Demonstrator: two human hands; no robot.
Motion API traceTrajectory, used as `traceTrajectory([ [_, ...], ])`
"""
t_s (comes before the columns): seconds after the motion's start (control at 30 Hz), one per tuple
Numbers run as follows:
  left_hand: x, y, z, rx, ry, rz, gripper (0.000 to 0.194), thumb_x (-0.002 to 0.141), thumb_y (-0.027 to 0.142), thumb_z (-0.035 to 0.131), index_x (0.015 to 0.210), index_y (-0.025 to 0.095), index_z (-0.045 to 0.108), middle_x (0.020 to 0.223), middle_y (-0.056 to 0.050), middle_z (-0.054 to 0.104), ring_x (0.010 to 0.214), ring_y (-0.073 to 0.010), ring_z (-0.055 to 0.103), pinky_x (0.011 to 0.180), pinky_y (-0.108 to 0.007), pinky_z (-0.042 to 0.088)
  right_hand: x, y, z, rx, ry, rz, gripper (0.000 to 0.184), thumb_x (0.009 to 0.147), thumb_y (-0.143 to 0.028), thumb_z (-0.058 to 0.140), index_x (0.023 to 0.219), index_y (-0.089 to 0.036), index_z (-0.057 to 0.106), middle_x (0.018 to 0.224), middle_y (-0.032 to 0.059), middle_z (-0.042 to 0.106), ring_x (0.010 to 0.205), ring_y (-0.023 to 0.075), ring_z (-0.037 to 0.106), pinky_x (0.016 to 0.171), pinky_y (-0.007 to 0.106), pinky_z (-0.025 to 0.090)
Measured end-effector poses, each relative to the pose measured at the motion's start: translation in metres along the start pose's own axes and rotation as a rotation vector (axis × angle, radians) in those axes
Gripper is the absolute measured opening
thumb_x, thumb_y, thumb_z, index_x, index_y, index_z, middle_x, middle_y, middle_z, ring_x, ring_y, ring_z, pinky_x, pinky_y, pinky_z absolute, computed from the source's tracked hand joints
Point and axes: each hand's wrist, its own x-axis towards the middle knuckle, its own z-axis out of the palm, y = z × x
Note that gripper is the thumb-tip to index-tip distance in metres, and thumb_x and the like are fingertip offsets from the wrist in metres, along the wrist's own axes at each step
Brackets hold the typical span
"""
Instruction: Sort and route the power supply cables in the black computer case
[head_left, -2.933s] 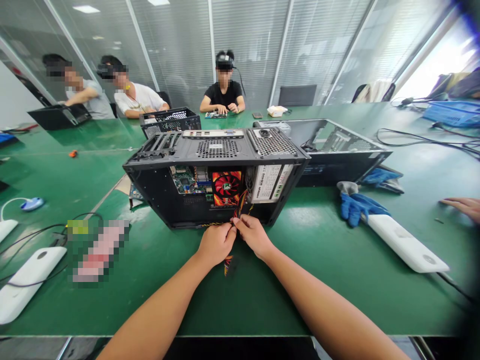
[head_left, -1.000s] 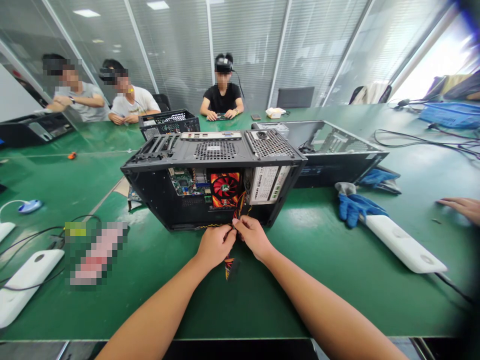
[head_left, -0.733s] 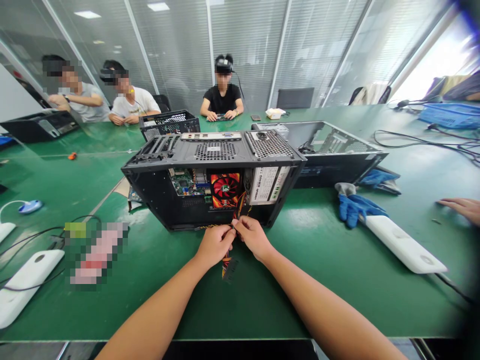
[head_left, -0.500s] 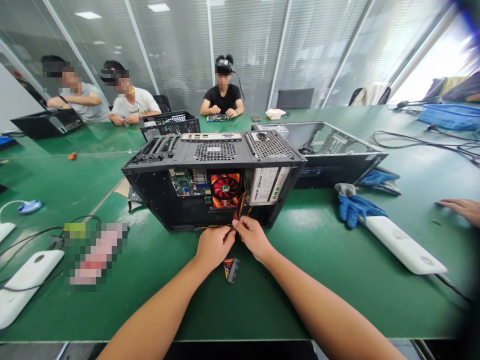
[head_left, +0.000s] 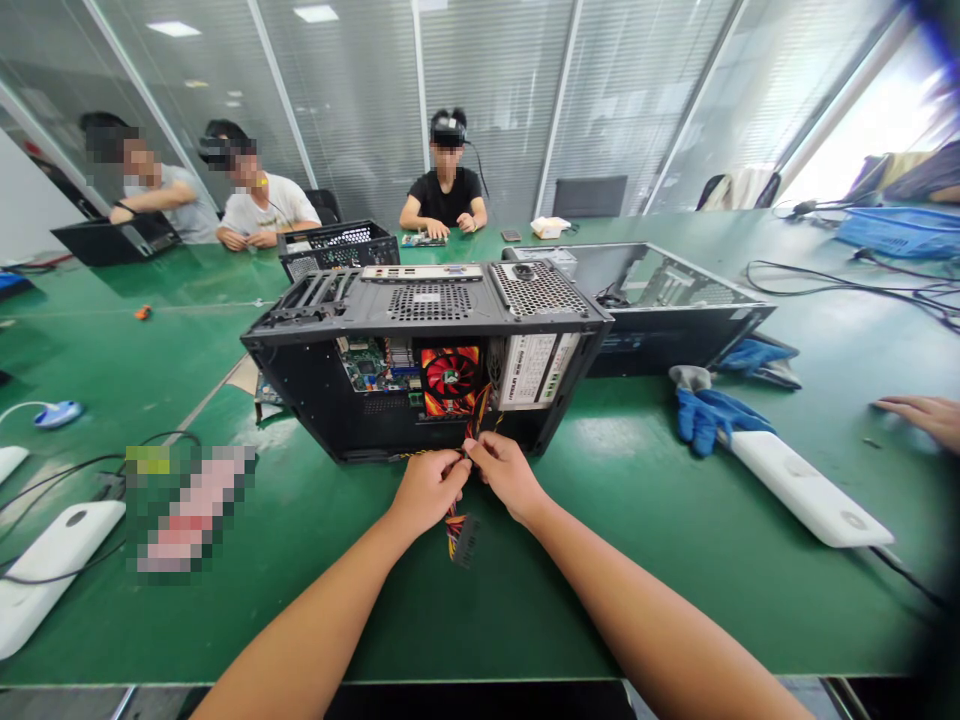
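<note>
Pinching a multicolour power cable bundle (head_left: 481, 405) at the near lower edge of an open black computer case (head_left: 360, 325), both hands meet near the middle. Left hand (head_left: 431, 490) is curled, thumb pressed on forefinger, grasping the bundle; right hand (head_left: 508, 478) pinches it just beside, thumb and index together. Exact strand or tie between the fingertips is hidden. Bundle comes out of the case next to the red cooling fan (head_left: 450, 378) and the labelled power supply (head_left: 538, 370), passes through the grip, and ends below the left hand in a black multi-pin connector (head_left: 466, 543), blurred, over the green table (head_left: 480, 625); contact with the table unclear. A thin yellow-black cable (head_left: 420, 455) runs left along the case edge. For good handling, I'd say: left hand steadies the bundle, right fingertips do the fine work; light pressure, no tugging toward the power supply, since wires could strain at their roots. Best to leave some slack, hold strands clear of fan blades and sharp case edges, and let the connector hang free, pins untouched.
</note>
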Motion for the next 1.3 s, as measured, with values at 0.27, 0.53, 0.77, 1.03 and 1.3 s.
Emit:
traceTrajectory([
  [0.27, 0.0007, -0.002, 0.0006, -0.083, -0.019, -0.015, 0.031, 0.09, 0.032, 0.047, 0.069, 0.015, 0.062, 0.052, 0.002, 0.06, 0.046, -0.0102, 0.054, 0.05, -0.02, 0.036, -0.0004, -0.0006, -0.0004, 0.026, -0.005, -0.001, 0.044, 0.083, -0.054, 0.058, 0.059, -0.022, 0.039, 0.05, -0.0069, 0.036, 0.048, 0.0101, 0.034, 0.047, 0.025, 0.027],
  [0.53, -0.0016, -0.0027, 0.0038, 0.316, 0.128, 0.105, 0.03, 0.091, 0.028, 0.048, 0.066, 0.017, 0.061, 0.056, 0.0, 0.061, 0.051, -0.0113, 0.052, 0.055, -0.023, 0.031, 0.001, 0.005, 0.0, -0.024, 0.024, -0.008, 0.043, 0.084, -0.052, 0.056, 0.06, -0.022, 0.037, 0.05, -0.0072, 0.034, 0.048, 0.0101, 0.033, 0.047, 0.025, 0.025],
  [0.77, -0.0031, -0.0022, 0.0047, 0.498, 0.163, 0.113, 0.029, 0.091, 0.03, 0.046, 0.073, 0.018, 0.065, 0.065, -0.004, 0.066, 0.057, -0.0146, 0.057, 0.056, -0.025, 0.03, -0.0001, 0.0011, 0.0002, -0.033, 0.023, -0.009, 0.043, 0.084, -0.052, 0.056, 0.06, -0.022, 0.037, 0.051, -0.0069, 0.035, 0.049, 0.0106, 0.034, 0.048, 0.025, 0.026],
  [1.03, 0.001, 0.0007, 0.0022, -0.079, 0.011, -0.072, 0.03, 0.089, 0.033, 0.046, 0.067, 0.017, 0.059, 0.049, 0.003, 0.055, 0.044, -0.0109, 0.053, 0.049, -0.02, 0.035, -0.0002, -0.0009, 0.0, -0.002, -0.002, -0.002, 0.043, 0.084, -0.054, 0.056, 0.06, -0.022, 0.039, 0.05, -0.0071, 0.034, 0.048, 0.0104, 0.032, 0.047, 0.025, 0.026],
  [1.3, 0.0008, -0.0021, 0.0031, 0.012, 0.038, 0.01, 0.032, 0.09, 0.032, 0.046, 0.063, 0.017, 0.057, 0.049, 0.002, 0.056, 0.045, -0.0106, 0.054, 0.051, -0.02, 0.035, -0.0003, 0.0, 0.0004, -0.007, 0.011, 0.0, 0.044, 0.083, -0.054, 0.057, 0.06, -0.022, 0.038, 0.05, -0.0075, 0.032, 0.048, 0.0103, 0.032, 0.047, 0.025, 0.025],
])
